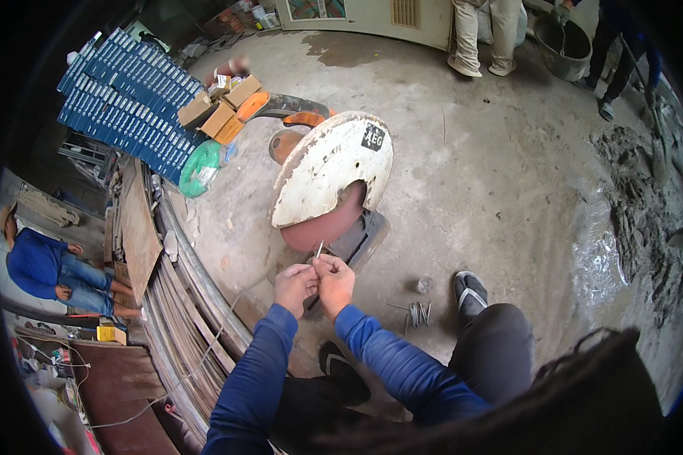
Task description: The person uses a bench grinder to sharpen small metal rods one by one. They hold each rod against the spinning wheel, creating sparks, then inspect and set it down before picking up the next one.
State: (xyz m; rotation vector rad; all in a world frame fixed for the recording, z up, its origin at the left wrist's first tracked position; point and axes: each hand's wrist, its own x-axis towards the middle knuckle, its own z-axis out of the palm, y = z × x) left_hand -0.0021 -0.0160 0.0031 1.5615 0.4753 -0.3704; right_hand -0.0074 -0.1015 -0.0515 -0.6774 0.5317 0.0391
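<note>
My left hand (pixel 295 287) and my right hand (pixel 335 285) meet in front of a cut-off saw. Both are closed, fingertips pinched together around a thin metal rod (pixel 320 248), whose light-coloured tip points up toward the saw's reddish-brown disc (pixel 322 227). Whether the tip touches the disc I cannot tell. A worn, off-white round guard (pixel 332 171) covers most of the disc. Behind it show the saw's orange-and-black handle (pixel 292 106) and orange motor housing (pixel 284 145). Its dark base (pixel 366 236) rests on the concrete floor, partly hidden by the disc and my hands.
A coil of wire (pixel 417 315) and a small clear cup (pixel 424 285) lie near my sandalled foot (pixel 470 291). Long boards and pipes (pixel 197 318) run along the left. Beyond are blue stacked boxes (pixel 129 98) and open cartons (pixel 220 121). A person (pixel 38 262) sits left; others stand far right by a bucket (pixel 561 47).
</note>
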